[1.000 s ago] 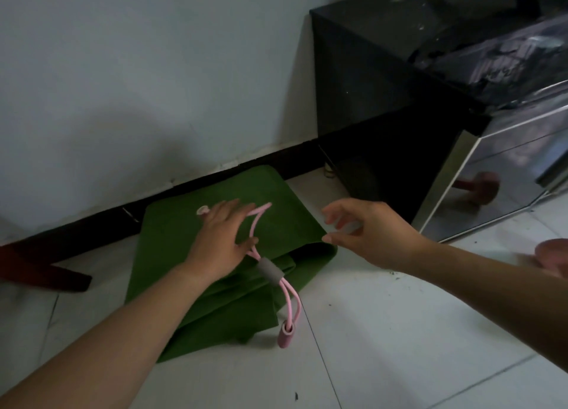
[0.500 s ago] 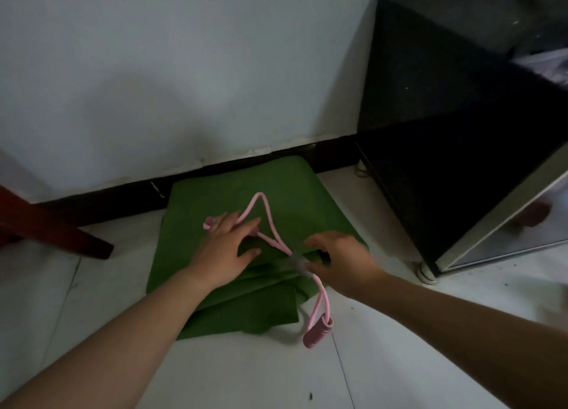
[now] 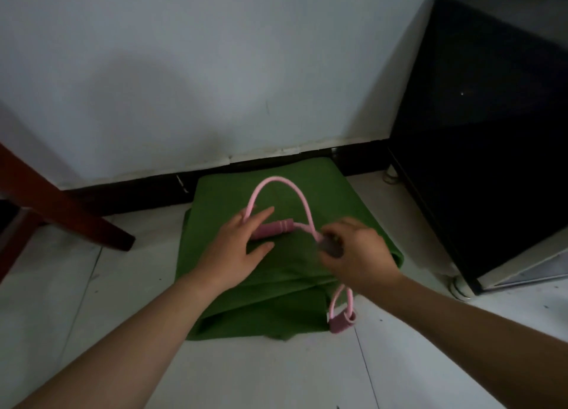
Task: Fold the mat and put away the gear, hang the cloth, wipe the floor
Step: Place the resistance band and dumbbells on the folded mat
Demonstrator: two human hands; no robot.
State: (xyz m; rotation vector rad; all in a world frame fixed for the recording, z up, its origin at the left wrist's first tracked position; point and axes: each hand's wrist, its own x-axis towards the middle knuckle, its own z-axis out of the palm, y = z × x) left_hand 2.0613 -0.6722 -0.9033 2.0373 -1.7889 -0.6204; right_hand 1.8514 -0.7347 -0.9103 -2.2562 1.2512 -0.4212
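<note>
Pink tubing of the resistance band (image 3: pixel 278 193) now arches over the folded green mat (image 3: pixel 276 273) by the wall — a moment ago it lay flatter. My left hand (image 3: pixel 238 249) rests spread on one foam handle; my right hand (image 3: pixel 358 255) pinches the grey centre piece (image 3: pixel 330 246). I judge the mat folded, gear half-gathered — the other handle (image 3: pixel 341 321) dangles onto the floor (image 3: pixel 276 375).

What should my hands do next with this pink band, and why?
Probably draw the dangling handle up onto the mat. The right hand pinches the band's grey middle, the left hand rests on the other handle, and one loop hangs off the edge.
</note>
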